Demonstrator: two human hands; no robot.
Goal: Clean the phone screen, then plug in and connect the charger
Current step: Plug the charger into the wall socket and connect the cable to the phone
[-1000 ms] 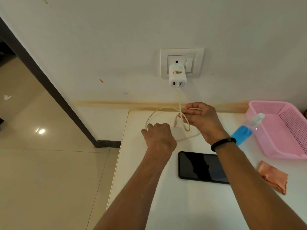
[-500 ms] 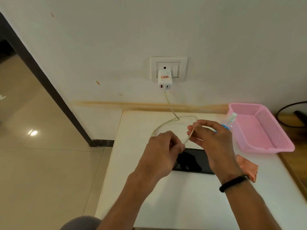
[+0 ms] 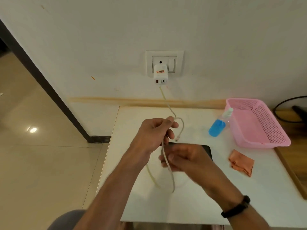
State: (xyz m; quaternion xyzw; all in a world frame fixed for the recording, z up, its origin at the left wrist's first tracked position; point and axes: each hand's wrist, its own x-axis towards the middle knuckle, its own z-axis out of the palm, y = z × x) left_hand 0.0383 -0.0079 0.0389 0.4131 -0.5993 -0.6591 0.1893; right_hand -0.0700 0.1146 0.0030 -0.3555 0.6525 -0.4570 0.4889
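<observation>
A white charger adapter (image 3: 160,75) sits plugged in the wall socket (image 3: 164,63). Its pale cable (image 3: 168,165) runs down to the white table (image 3: 199,196). My left hand (image 3: 153,135) is shut on the cable near its upper loop, and the free plug end (image 3: 177,138) dangles just right of that hand. My right hand (image 3: 184,159) is blurred, lower and closer to me, with its fingers on the cable's hanging loop. The black phone (image 3: 206,150) lies flat under my hands, mostly hidden.
A blue spray bottle (image 3: 218,125) lies against a pink basket (image 3: 259,123) at the right. An orange cloth (image 3: 240,161) lies on the table right of the phone. A dark cable (image 3: 289,110) sits at the far right. The floor lies left of the table.
My left hand rose with the cable and my right hand dropped lower over the phone, drawing a long loop of cable toward me. The plug end now hangs free.
</observation>
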